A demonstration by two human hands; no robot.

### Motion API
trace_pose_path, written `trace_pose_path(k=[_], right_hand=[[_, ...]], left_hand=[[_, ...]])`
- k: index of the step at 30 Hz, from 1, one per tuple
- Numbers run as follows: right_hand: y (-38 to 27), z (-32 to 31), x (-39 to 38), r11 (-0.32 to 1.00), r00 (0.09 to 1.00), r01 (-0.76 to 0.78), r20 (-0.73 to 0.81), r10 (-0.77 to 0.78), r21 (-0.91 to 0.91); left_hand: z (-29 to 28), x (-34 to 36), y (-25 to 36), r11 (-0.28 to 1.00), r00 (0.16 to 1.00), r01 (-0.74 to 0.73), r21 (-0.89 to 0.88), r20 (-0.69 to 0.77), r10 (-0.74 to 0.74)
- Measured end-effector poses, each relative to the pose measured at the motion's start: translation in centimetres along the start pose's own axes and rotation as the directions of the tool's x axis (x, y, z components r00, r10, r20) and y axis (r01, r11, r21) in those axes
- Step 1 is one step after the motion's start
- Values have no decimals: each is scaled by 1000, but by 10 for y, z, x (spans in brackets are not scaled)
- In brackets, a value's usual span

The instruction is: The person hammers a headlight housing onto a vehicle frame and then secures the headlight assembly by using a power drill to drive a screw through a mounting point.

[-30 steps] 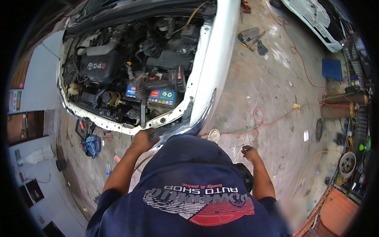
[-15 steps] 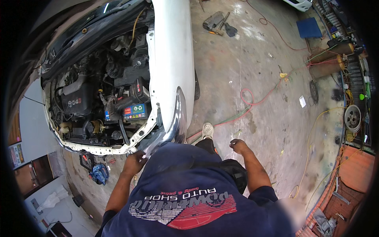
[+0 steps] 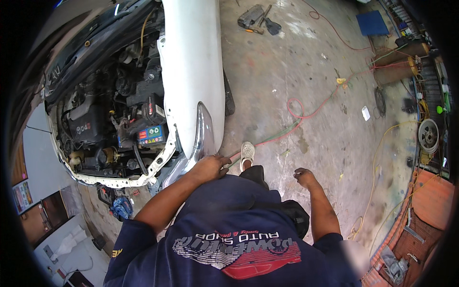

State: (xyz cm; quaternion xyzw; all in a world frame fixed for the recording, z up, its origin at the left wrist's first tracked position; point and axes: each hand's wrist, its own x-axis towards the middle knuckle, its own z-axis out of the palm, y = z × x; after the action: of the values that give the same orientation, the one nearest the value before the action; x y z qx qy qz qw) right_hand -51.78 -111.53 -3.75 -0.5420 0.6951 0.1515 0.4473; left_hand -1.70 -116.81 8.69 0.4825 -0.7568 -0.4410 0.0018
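My left hand (image 3: 210, 168) is in front of my waist, by the chrome-edged headlight (image 3: 202, 129) at the front corner of a white car. Its fingers are loosely bent and a little apart, with nothing visible in them; whether it touches the car I cannot tell. Out to my right, over the concrete floor, my right hand (image 3: 305, 178) is closed. A tiny pale spot shows at its fingertips, too small to name. The engine bay (image 3: 110, 110) lies uncovered at the left, with a battery (image 3: 151, 134) at its near right corner.
Red and green hoses (image 3: 287, 134) run across the floor. Farther off lie a few tools (image 3: 258, 21). At the right stand a wheel rim (image 3: 429, 136) and an orange-edged mesh surface (image 3: 406, 234). A blue bundle (image 3: 122, 207) lies by the car's front.
My left hand has swung from the car's front corner rightward across my waist. My right hand has moved slightly right. The car has shifted left in view, and my foot shows farther forward.
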Motion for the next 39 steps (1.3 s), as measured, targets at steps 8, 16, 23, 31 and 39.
trace_pose_path(k=[8, 16, 23, 31, 39], right_hand=[[46, 39, 2, 957, 987, -161, 67, 149, 241], [29, 99, 17, 991, 971, -34, 239, 2, 131], [41, 61, 83, 996, 981, 25, 189, -40, 82], [-68, -7, 143, 947, 947, 321, -6, -320, 9], [-248, -64, 51, 904, 909, 413, 106, -403, -107]], left_hand=[[-12, -5, -2, 998, 992, 55, -5, 118, -54], [-56, -106, -26, 936, 932, 346, -63, -94, -351], [4, -239, -82, 772, 743, 586, -247, -216, -634], [99, -286, -117, 667, 635, 681, -302, -211, -744], [238, -323, -190, 537, 526, 760, -367, -139, -839]])
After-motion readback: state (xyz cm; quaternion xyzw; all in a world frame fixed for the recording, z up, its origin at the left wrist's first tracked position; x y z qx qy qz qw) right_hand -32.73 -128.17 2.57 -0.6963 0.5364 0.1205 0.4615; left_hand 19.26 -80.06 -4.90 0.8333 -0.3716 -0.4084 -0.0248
